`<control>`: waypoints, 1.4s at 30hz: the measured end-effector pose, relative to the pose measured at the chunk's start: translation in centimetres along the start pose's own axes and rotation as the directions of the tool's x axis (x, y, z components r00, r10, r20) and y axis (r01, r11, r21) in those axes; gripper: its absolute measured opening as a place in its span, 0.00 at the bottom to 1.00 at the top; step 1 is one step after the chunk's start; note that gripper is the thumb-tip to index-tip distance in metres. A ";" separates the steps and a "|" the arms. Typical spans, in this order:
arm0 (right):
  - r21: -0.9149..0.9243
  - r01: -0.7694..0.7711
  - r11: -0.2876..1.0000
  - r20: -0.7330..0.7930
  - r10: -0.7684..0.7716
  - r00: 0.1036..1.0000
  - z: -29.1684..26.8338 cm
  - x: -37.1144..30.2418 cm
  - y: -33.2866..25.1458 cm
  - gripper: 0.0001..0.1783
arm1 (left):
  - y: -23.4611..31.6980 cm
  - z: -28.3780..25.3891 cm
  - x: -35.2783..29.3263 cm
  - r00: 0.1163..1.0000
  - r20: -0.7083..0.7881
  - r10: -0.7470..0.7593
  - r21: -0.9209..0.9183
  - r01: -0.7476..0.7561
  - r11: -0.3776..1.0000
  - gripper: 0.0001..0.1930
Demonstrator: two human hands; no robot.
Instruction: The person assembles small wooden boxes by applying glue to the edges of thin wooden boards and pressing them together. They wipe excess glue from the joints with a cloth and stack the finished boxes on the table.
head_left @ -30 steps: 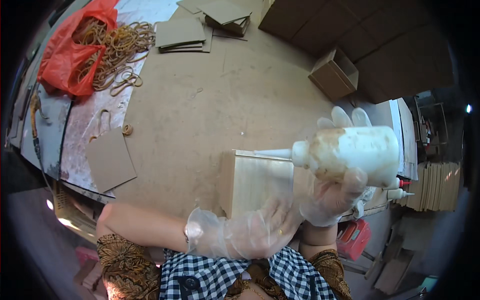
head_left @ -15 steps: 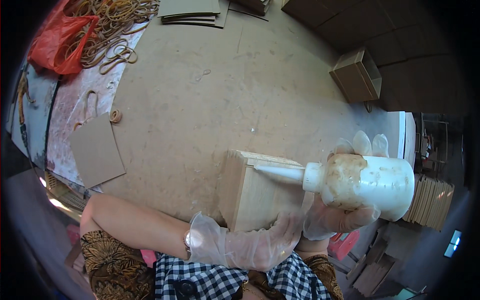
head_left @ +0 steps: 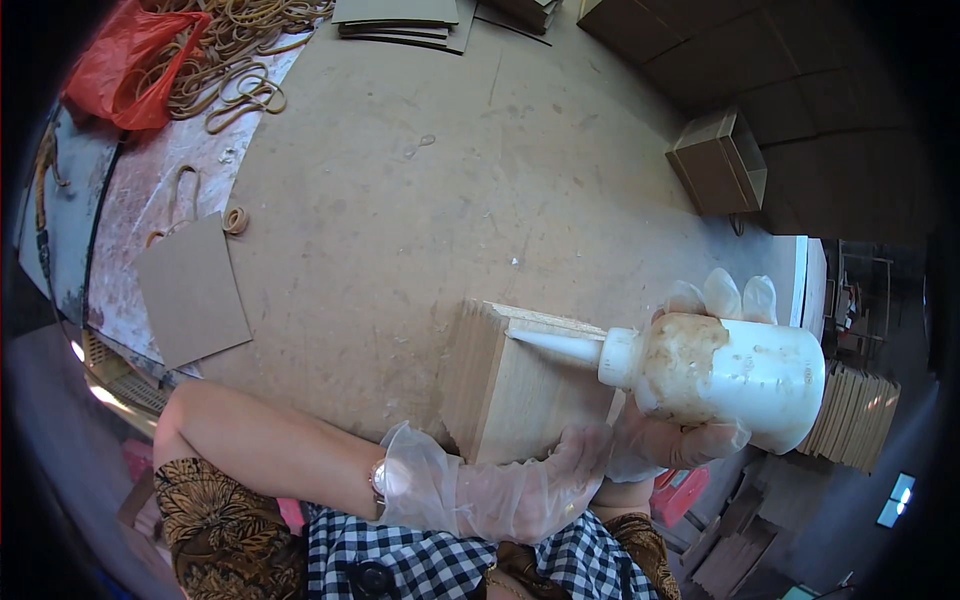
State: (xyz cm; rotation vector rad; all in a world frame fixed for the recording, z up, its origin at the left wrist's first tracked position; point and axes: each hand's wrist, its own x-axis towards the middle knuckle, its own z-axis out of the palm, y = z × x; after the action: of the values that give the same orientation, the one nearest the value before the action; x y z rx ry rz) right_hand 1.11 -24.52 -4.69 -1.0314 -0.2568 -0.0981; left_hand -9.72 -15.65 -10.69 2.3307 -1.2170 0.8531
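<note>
My right hand [head_left: 690,440], in a clear thin glove, is closed around a white squeeze bottle [head_left: 760,375] with a long pointed nozzle. Brownish smears coat the bottle near its cap. It lies almost level, with the nozzle tip at the far left corner of a stack of thin wooden boards [head_left: 530,395]. Whether the tip touches the wood I cannot tell. My left hand [head_left: 530,490], gloved too and with a watch at the wrist, grips the near end of the stack. Its fingertips are partly hidden.
A loose square board [head_left: 195,290] lies left, beside a small tan roll [head_left: 236,221]. Farther back are rubber bands [head_left: 240,95], a red plastic bag [head_left: 130,75] and flat brown sheets [head_left: 395,12]. An open box [head_left: 715,165] stands far right; more stacked boards [head_left: 850,420] are beyond the bottle.
The bottle has shifted slightly left and down, its nozzle staying at the stack's far left corner. My left hand keeps its place. The whole view has moved a little.
</note>
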 end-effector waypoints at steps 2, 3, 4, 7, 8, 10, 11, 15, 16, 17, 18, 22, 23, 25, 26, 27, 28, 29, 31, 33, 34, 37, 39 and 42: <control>0.018 0.001 1.000 0.026 -0.001 1.000 -0.5 -0.1 0.3 0.35 | -0.1 0.2 -0.2 1.000 0.007 -0.006 0.025 0.006 1.000 0.16; 0.012 0.004 1.000 0.031 -0.004 1.000 -0.7 -0.1 0.2 0.35 | -0.1 0.2 -0.2 1.000 0.005 0.004 0.052 -0.004 0.999 0.17; 0.006 0.008 1.000 0.041 -0.008 0.999 -0.8 -0.1 0.2 0.35 | -0.1 0.2 -0.2 1.000 0.004 0.014 0.079 -0.014 0.997 0.17; 0.003 0.022 1.000 0.058 -0.023 0.998 -1.1 -0.1 0.1 0.36 | -0.3 0.3 -0.2 0.999 0.013 0.036 0.133 -0.037 0.990 0.18; -0.001 0.029 1.000 0.062 -0.029 0.998 -1.2 0.0 0.0 0.36 | -0.4 0.3 -0.2 0.999 0.018 0.042 0.146 -0.044 0.988 0.18; 0.000 0.036 0.999 0.071 -0.036 0.997 -1.5 0.0 -0.1 0.36 | -0.3 0.4 -0.2 0.999 0.026 0.043 0.184 -0.047 0.982 0.19; 0.000 0.036 0.999 0.070 -0.036 0.997 -1.6 0.0 -0.1 0.36 | -0.2 0.5 -0.2 0.999 0.028 0.045 0.202 -0.049 0.978 0.20; 0.028 0.027 0.999 0.091 -0.029 0.995 -1.5 0.1 -0.1 0.37 | 0.1 0.3 0.1 0.999 0.034 -0.006 0.175 0.000 0.985 0.20; 0.025 0.026 0.999 0.095 -0.029 0.995 -1.5 0.1 0.0 0.37 | 0.1 0.3 0.1 0.999 0.036 -0.005 0.177 -0.001 0.984 0.20; 0.020 0.033 0.999 0.103 -0.035 0.994 -1.7 0.1 0.0 0.37 | 0.1 0.3 0.0 0.999 0.038 -0.005 0.180 -0.002 0.984 0.20; 0.013 0.040 0.999 0.116 -0.041 0.992 -2.1 -0.1 0.3 0.38 | 0.0 0.4 0.0 0.999 0.039 0.009 0.180 -0.016 0.983 0.20; -0.139 0.174 0.975 0.176 -0.148 0.973 -4.6 -0.9 1.0 0.51 | 0.1 0.8 -0.1 0.999 0.010 0.037 0.132 -0.038 0.991 0.19; -0.127 0.189 0.974 0.193 -0.163 0.968 -4.8 -0.9 1.0 0.53 | 0.2 0.8 -0.1 0.999 -0.007 0.037 0.106 -0.036 0.994 0.19; 0.035 0.164 0.986 0.233 -0.168 0.958 -4.5 -0.6 1.8 0.52 | 0.0 0.7 -0.1 0.999 0.009 0.043 0.107 -0.044 0.993 0.19; 0.113 0.158 0.981 0.256 -0.182 0.949 -4.4 -0.3 2.1 0.52 | -0.1 0.7 -0.2 0.999 0.016 0.046 0.108 -0.047 0.993 0.18; 0.185 0.171 0.968 0.283 -0.219 0.934 -4.0 0.0 2.5 0.51 | -0.1 0.7 -0.2 0.999 0.025 0.037 0.113 -0.040 0.993 0.19; 0.234 0.154 0.960 0.316 -0.225 0.922 -3.7 0.2 2.5 0.50 | 0.0 0.7 -0.1 0.999 0.034 0.028 0.120 -0.032 0.992 0.19; 0.264 0.145 0.953 0.343 -0.233 0.910 -3.6 0.3 2.4 0.49 | 0.0 0.8 -0.2 0.999 0.032 0.030 0.114 -0.033 0.993 0.19; 0.297 0.075 0.952 0.397 -0.194 0.897 -3.6 0.5 2.0 0.47 | 0.0 0.8 -0.2 0.999 0.027 0.034 0.115 -0.036 0.993 0.19; 0.362 0.019 0.932 0.415 -0.179 0.892 -3.2 0.7 1.9 0.43 | -0.2 0.6 -0.3 0.999 0.033 0.039 0.134 -0.043 0.990 0.19; 0.303 0.047 0.952 0.346 -0.156 0.925 -3.0 0.5 1.7 0.43 | -0.4 0.5 -0.3 0.998 0.036 0.047 0.148 -0.052 0.988 0.20; -0.029 0.127 0.991 0.066 -0.125 0.990 -2.3 -0.6 0.4 0.42 | -0.4 0.1 0.0 0.999 0.032 0.033 0.128 -0.037 0.991 0.20; -0.083 0.168 0.982 0.076 -0.162 0.984 -2.6 -0.3 0.0 0.39 | -0.4 0.0 0.2 0.999 0.022 0.036 0.115 -0.038 0.993 0.20; -0.066 0.203 0.977 0.093 -0.196 0.976 -3.2 0.1 0.4 0.38 | -0.8 -0.3 0.0 0.997 0.046 0.056 0.166 -0.063 0.984 0.20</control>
State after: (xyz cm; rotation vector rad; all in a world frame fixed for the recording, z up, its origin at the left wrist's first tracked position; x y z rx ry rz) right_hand 1.79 -27.05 -6.59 -1.0842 -0.4383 -0.2472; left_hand -9.15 -15.09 -10.53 2.4660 -1.2827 0.9654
